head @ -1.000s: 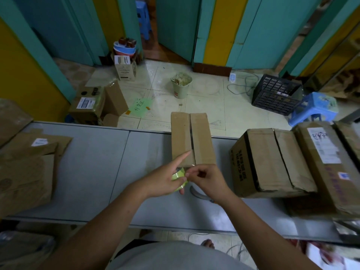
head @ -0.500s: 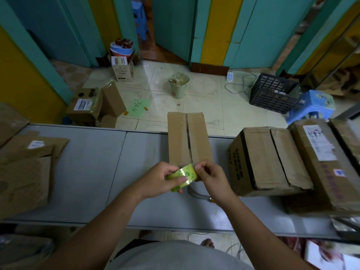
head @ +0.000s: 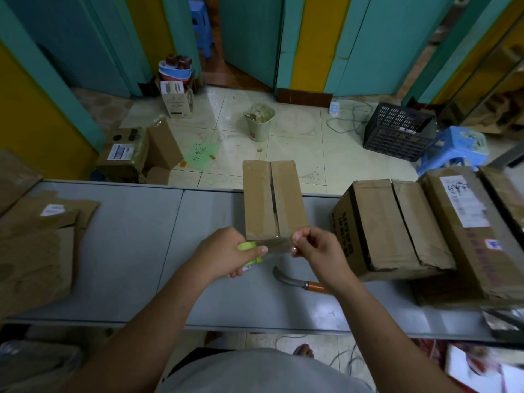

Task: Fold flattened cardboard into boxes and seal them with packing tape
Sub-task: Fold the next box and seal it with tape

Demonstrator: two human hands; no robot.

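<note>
Two hands are engaged on one strip of clear tape (head: 279,246), stretched taut between them just in front of the near end of the small box (head: 273,199). The right hand (head: 313,251) is closed in a pinch, thumb and forefinger clamped on the free end of the strip. The left hand (head: 226,253) is wrapped closed around the green tape roll (head: 249,252), thumb lying along its side, acting as a brake.

The small box stands on the grey table (head: 127,251) with its two top flaps folded shut and a narrow gap along the centre seam. No tape can be made out on that seam; glare makes this uncertain. Seen from the box, the strip runs crosswise to the seam, not along it.

Judgement: the step in hand is drawing out a length for sealing. To do it well, the strip should be kept taut and untwisted, turned in line with the seam, anchored on the near end wall and centred over the gap, then pressed down progressively.

Both forearms reach forward from the body, wrists level, knuckles up, hands apart and at equal height. A knife (head: 300,282) with an orange handle lies on the table nearer the person than the box, beneath the right wrist. Larger cartons (head: 397,228) stand to the right of the box.
</note>
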